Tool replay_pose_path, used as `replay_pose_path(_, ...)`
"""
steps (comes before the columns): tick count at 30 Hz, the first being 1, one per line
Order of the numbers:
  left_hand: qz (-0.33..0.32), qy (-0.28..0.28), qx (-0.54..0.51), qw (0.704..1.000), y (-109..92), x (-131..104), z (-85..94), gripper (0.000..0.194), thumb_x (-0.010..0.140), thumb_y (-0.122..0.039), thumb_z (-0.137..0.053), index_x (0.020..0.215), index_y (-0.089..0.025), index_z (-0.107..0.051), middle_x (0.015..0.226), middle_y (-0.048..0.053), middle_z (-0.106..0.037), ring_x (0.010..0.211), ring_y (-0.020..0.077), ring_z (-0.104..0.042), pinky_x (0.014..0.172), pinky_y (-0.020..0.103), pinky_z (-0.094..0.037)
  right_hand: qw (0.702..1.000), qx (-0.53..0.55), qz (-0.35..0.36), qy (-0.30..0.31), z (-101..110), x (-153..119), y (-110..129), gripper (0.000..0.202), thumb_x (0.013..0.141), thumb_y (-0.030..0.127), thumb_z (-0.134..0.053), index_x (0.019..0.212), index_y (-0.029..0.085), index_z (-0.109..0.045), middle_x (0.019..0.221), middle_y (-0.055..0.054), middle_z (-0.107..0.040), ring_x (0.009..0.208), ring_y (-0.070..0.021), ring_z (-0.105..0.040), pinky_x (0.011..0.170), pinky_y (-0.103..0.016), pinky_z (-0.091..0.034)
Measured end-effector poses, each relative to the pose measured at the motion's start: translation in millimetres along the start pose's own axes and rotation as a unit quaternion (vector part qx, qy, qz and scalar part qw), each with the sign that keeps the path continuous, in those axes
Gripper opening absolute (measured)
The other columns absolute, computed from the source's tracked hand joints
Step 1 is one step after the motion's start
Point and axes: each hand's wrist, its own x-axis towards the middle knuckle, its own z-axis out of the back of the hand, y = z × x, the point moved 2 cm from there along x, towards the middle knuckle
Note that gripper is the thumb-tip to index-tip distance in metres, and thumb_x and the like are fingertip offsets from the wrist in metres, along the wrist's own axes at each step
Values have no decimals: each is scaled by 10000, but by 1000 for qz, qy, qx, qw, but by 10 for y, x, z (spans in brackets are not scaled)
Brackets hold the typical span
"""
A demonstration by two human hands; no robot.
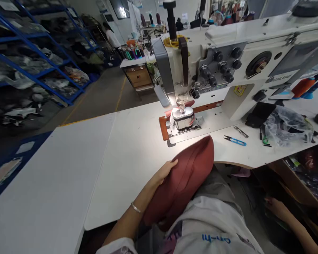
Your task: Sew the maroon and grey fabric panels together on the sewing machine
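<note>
My left hand (pixel 165 171) is closed on the edge of a dark red fabric piece (pixel 187 169), with the thumb on top. A seam runs along the piece, which leans over my lap against the table's front edge. Low on the right, my right hand (pixel 277 208) is down in shadow beside a box (pixel 294 176). Its fingers look bent around something dark that I cannot make out. Ahead stands a sewing machine (pixel 180 67), its lit needle area over a metal-and-white block (pixel 184 118) on the bed.
On the white table (pixel 132 141) lie blue thread snips (pixel 235 140), metal snips (pixel 241 131) and a clear plastic bag (pixel 288 125). Orange and blue thread cones (pixel 303 87) stand at right. Blue shelving (pixel 39 53) lines the left; a person (pixel 112 38) is in the background.
</note>
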Motion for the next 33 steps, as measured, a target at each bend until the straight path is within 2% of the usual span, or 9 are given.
replay_pose_path(3,-20,-4,34,999,-63,70,-46,554,796,-584,-619,1068,-106,-677,940,110,-741,929,282,-672,883,399,-496,988,117,-48,91,-196,328,662,310,819,516,-515,881,260,-680,716,-56,-703,603,-259,-679,527,-374,-551)
replay_pose_path(7,-83,-12,106,991,-167,162,-113,547,820,-586,-574,1098,-125,-672,1002,92,-731,1017,293,-631,936,403,-460,973,111,176,103,-705,721,2029,274,892,423,-555,1087,255,-647,1040,-81,-678,947,-248,-627,872,-415,-505)
replay_pose_path(10,-131,-33,173,976,-219,226,-132,508,849,-566,-533,1100,-146,-672,1066,72,-714,1071,289,-589,975,392,-429,943,76,280,160,-1115,824,2627,209,900,388,-577,1035,247,-653,985,-74,-659,939,-245,-574,873,-413,-460)
replay_pose_path(14,-157,-58,203,965,-219,297,-87,468,884,-530,-491,1112,-159,-663,1100,58,-702,1068,274,-579,979,373,-419,945,106,261,168,-1303,816,2626,231,938,386,-509,813,222,-614,867,-59,-635,853,-230,-532,817,-401,-415)
replay_pose_path(16,-163,-62,200,964,-208,322,-47,460,895,-518,-481,1113,-157,-662,1098,60,-701,1059,273,-582,970,369,-424,938,227,203,164,-1199,823,2460,277,938,429,-494,774,217,-565,807,-45,-595,788,-209,-521,757,-370,-421)
replay_pose_path(20,-165,-62,207,962,-198,358,14,458,902,-517,-468,1108,-160,-666,1094,56,-703,1045,270,-587,957,361,-431,878,446,107,139,-934,892,2256,478,974,534,-283,674,220,-482,647,-13,-466,604,-171,-449,589,-316,-409)
replay_pose_path(24,-167,-57,221,959,-213,385,15,457,902,-512,-466,1111,-157,-665,1094,58,-702,1050,271,-583,959,357,-430,936,234,179,193,-1109,951,2443,282,913,481,-518,906,225,-637,851,-54,-611,800,-209,-540,760,-360,-442)
replay_pose_path(28,-172,-76,249,950,-222,393,1,439,921,-478,-433,1124,-159,-655,1136,62,-684,1050,261,-581,977,359,-416,942,63,269,191,-1464,951,2602,242,940,408,-493,848,221,-618,906,-73,-622,882,-244,-506,834,-418,-400)
replay_pose_path(33,-178,-85,277,940,-210,412,4,416,936,-430,-400,1118,-153,-652,1164,71,-668,1049,250,-586,992,356,-397,935,198,202,214,-1392,948,2424,306,983,427,-372,799,212,-487,826,-43,-539,798,-200,-496,772,-347,-418)
